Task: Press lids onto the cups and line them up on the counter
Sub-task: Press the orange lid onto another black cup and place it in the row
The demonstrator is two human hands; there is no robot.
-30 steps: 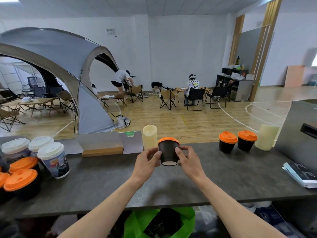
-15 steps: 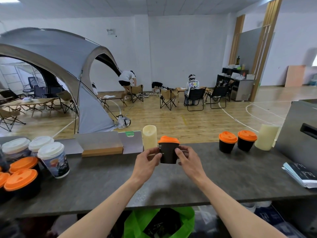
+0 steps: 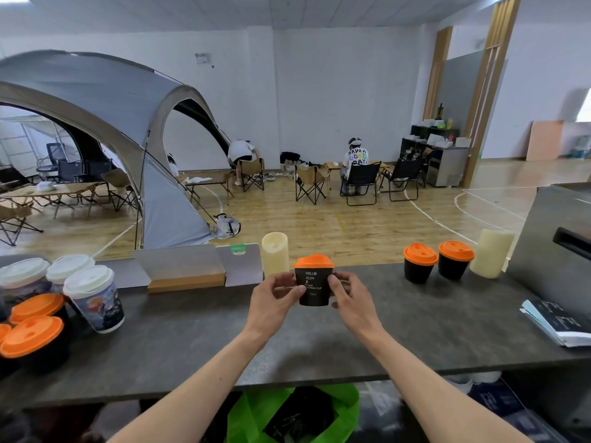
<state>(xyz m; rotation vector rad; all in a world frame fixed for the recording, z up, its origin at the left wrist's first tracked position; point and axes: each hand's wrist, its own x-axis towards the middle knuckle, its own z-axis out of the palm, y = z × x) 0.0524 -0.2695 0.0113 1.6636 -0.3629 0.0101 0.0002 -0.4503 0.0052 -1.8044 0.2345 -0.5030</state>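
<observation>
Indoors, left hand [image 3: 271,302] and right hand [image 3: 351,305] pinch the lidded cup [image 3: 313,289] over a grey counter [image 3: 192,340], tent [image 3: 105,100] beyond.

desk [image 3: 192,330]: dark grey, matt, faintly speckled, stone-like; cup [image 3: 315,290]: black matt paper, white print; lid [image 3: 314,261]: orange plastic, dull sheen; printed cup [image 3: 99,305]: glossy paper; candle [image 3: 275,252]: cream, waxy, smooth; floor [image 3: 319,225]: varnished wood, glossy; tent [image 3: 105,100]: grey cloth

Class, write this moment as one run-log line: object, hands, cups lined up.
object: black cup, orange lid on | left hand: grips cup | right hand: grips cup | lined up: two lidded cups
</observation>
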